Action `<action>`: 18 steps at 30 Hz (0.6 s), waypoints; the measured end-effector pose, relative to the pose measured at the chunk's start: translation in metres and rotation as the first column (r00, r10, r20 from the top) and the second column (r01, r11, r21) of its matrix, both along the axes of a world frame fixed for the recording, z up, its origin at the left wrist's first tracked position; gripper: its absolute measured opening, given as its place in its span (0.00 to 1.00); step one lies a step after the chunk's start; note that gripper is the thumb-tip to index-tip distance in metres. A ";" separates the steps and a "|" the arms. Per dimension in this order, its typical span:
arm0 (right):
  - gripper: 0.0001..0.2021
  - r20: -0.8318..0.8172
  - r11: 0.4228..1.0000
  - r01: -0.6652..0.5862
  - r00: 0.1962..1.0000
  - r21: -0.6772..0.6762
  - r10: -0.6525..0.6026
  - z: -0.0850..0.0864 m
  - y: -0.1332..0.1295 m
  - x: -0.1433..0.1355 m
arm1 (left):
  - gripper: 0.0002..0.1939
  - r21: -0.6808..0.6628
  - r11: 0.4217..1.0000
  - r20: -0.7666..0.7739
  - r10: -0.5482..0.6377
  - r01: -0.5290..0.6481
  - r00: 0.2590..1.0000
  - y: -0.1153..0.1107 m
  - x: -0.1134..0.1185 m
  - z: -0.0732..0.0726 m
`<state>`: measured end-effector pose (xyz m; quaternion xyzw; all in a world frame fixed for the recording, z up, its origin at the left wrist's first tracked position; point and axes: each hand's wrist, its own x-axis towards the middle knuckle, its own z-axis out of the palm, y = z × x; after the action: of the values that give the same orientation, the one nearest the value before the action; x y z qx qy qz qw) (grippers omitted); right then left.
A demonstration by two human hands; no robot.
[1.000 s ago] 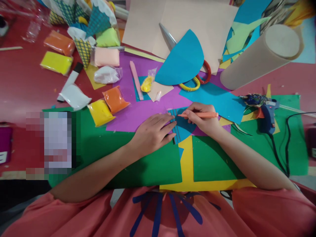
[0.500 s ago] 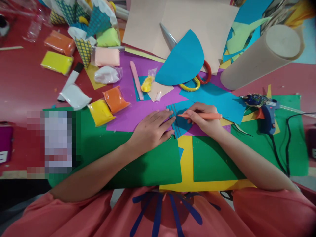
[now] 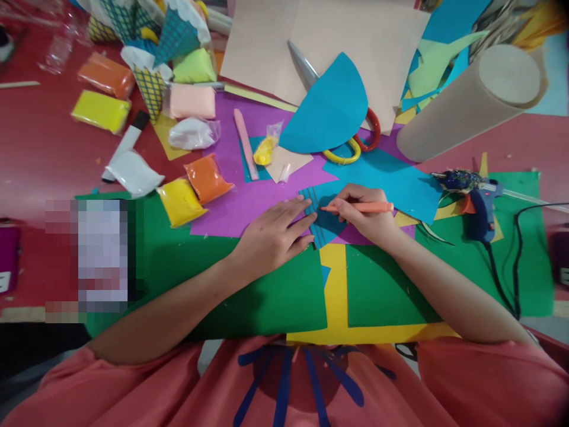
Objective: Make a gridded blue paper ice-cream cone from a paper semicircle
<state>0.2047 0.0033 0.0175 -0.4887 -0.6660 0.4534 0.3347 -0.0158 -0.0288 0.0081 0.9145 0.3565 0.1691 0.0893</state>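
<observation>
My right hand (image 3: 364, 216) is closed round an orange marker (image 3: 371, 207), its tip at a small blue paper piece (image 3: 326, 222) with several dark lines drawn across it. My left hand (image 3: 280, 231) lies flat with fingers stretched out, pressing on the left edge of that blue piece, so part of it is hidden. Beneath both lies a purple sheet (image 3: 222, 213). Just beyond, a blue paper sector (image 3: 331, 112) covers the middle of the scissors (image 3: 348, 155), whose red and yellow handles and blade tip show.
A glue gun (image 3: 482, 207) with its cord sits on the green sheet (image 3: 528, 261) at right. A paper roll (image 3: 462, 107) leans behind it. Wrapped clay packs, such as a yellow one (image 3: 181, 201), lie left, near patterned paper cones (image 3: 149, 89). A pink marker (image 3: 246, 144) lies centrally.
The rear end of the orange marker has shifted slightly left as my right hand moves a little. My left hand stays in place on the blue piece.
</observation>
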 end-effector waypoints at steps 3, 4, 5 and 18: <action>0.10 -0.036 0.998 -0.033 0.999 -0.058 0.031 0.003 0.001 -0.001 | 0.19 0.024 1.000 0.005 -0.007 0.007 1.000 0.000 0.000 0.001; 0.09 -0.048 0.996 -0.041 0.998 -0.079 0.037 0.003 0.002 -0.001 | 0.19 0.028 1.000 0.006 -0.008 0.008 1.000 0.001 0.000 0.001; 0.09 -0.060 0.995 -0.043 0.998 -0.095 0.037 0.004 0.001 -0.001 | 0.19 0.032 0.999 0.006 -0.008 0.008 1.000 0.001 0.001 0.001; 0.10 -0.080 1.000 -0.004 0.997 0.002 0.004 -0.001 -0.002 0.002 | 0.17 0.060 0.998 -0.018 -0.004 0.005 1.000 0.004 0.000 0.003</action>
<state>0.2066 0.0016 0.0168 -0.4683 -0.6534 0.4727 0.3608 -0.0158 -0.0251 0.0111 0.9192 0.3498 0.1713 0.0590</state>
